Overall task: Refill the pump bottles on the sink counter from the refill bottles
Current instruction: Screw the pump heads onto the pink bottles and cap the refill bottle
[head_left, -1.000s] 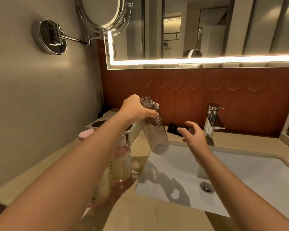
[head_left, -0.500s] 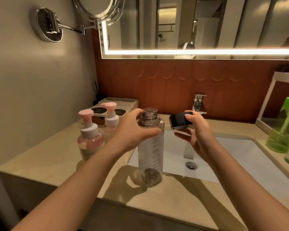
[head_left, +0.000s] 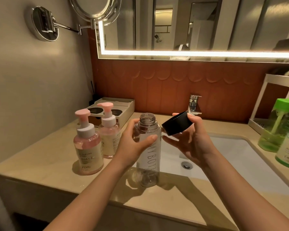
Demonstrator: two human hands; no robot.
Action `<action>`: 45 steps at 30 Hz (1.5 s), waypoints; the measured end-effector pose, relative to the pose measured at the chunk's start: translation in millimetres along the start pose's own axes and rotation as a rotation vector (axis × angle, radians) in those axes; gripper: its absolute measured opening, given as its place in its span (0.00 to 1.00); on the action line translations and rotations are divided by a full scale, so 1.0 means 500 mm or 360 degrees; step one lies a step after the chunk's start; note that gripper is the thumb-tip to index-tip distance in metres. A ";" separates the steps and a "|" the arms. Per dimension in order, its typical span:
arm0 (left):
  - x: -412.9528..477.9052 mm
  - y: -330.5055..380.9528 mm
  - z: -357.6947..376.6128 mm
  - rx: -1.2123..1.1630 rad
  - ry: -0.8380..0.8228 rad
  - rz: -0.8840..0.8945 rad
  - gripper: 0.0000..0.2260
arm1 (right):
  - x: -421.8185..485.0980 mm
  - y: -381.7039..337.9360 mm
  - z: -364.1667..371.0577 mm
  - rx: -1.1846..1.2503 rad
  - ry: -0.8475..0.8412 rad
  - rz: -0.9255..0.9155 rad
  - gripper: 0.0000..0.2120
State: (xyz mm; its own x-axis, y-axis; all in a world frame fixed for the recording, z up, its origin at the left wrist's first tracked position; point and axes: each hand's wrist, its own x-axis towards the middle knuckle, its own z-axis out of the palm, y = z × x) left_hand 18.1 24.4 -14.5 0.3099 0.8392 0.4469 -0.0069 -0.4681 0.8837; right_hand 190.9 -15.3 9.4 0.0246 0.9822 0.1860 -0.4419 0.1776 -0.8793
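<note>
Gripping the uncapped, seemingly empty clear refill bottle (head_left: pixel 148 164) upright at the front-left rim of the sink (head_left: pixel 240 155), the left hand (head_left: pixel 132 147) steadies it while the right hand (head_left: pixel 192 144) pinches its black cap (head_left: pixel 176 123) beside the neck; both pink pump bottles (head_left: pixel 88 147), left of the sink, have their pumps on, so this pour looks finished.

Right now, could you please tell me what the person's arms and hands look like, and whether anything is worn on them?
The left hand and right hand wear no gloves, and no ring, watch or bracelet is visible. Both forearms are bare to the frame's edge, with no sleeves showing.
</note>
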 end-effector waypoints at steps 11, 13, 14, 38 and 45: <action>0.006 -0.037 0.035 -0.0127 0.0028 0.0174 0.23 | 0.008 -0.002 -0.011 0.0007 -0.0096 -0.0086 0.23; 0.005 -0.040 0.036 -0.0149 0.0041 0.0182 0.23 | 0.017 -0.012 -0.005 -0.0238 -0.0141 -0.0150 0.23; 0.005 -0.041 0.037 -0.0155 0.0046 0.0182 0.22 | 0.023 -0.018 -0.002 -0.0368 -0.0159 -0.0185 0.21; 0.013 -0.062 0.032 -0.0176 0.0058 0.0137 0.33 | 0.062 -0.117 0.122 -0.2369 -0.0607 -0.0475 0.22; 0.015 -0.057 0.035 -0.0165 0.0059 0.0194 0.29 | 0.058 -0.057 0.144 -0.2887 -0.0225 -0.0737 0.23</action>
State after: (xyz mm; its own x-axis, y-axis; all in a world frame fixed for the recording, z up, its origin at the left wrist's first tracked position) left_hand 37.3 39.1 -38.8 0.2656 0.7885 0.5548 -0.1407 -0.5376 0.8314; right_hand 139.8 3.7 71.3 -0.2580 0.8492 0.4607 0.9426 0.3260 -0.0730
